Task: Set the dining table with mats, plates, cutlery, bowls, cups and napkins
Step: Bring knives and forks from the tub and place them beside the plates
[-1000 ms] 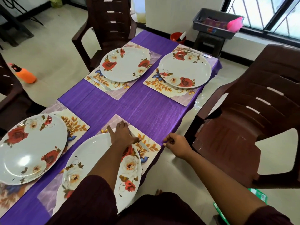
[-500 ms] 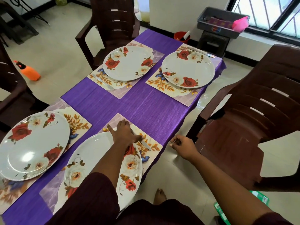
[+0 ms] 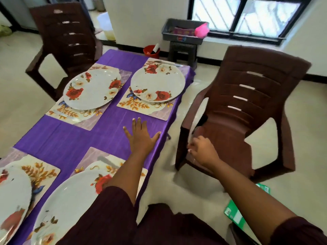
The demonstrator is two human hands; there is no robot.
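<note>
- The left hand [image 3: 141, 135] lies flat, fingers spread wide and straight, palm down on the purple tablecloth [image 3: 74, 138] near the table's right edge; it holds nothing.
- The right hand [image 3: 203, 151] hangs off the table beside the brown chair [image 3: 238, 112], fingers loosely curled; whether it holds something I cannot tell, as it is blurred.
- Just behind the left wrist sits the near-right mat [image 3: 92, 156], with a floral plate [image 3: 70, 197] on it and a knife [image 3: 108, 160] lying along the mat's far edge.
- Beyond the left fingertips is the far-right mat [image 3: 150, 110], bearing a plate [image 3: 157, 84], cutlery [image 3: 169, 63] at its far side.
- The far-left mat [image 3: 83, 119] carries a plate [image 3: 92, 91].
- At the near left a fourth mat [image 3: 46, 170] holds a plate [image 3: 12, 191], partly cut off.
- A second chair [image 3: 65, 38] stands at the far left side of the table.
</note>
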